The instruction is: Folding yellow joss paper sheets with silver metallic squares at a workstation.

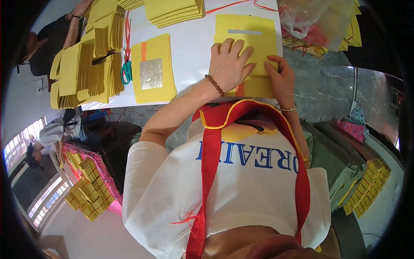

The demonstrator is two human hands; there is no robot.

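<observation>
A yellow paper sheet (264,43) lies on the white tabletop before me, with a narrow silver strip (245,32) near its far edge. My left hand (230,64) rests on it, palm down and fingers spread. At its right edge, my right hand (283,82) has thumb and fingers closed on the paper. Part of an orange band (239,90) shows near the close edge, below my left wrist. Left of my forearm is a small pile of yellow paper (166,49) bearing an orange strip and a silver square (151,74). Teal-handled scissors (126,72) lie beside that pile.
Stacks of folded yellow paper (71,71) crowd the table's left end, and another stack (174,12) lies at the far side. A clear plastic bag (312,19) sits at the far right. A co-worker's arm (73,30) reaches in at far left; another person (54,134) is behind.
</observation>
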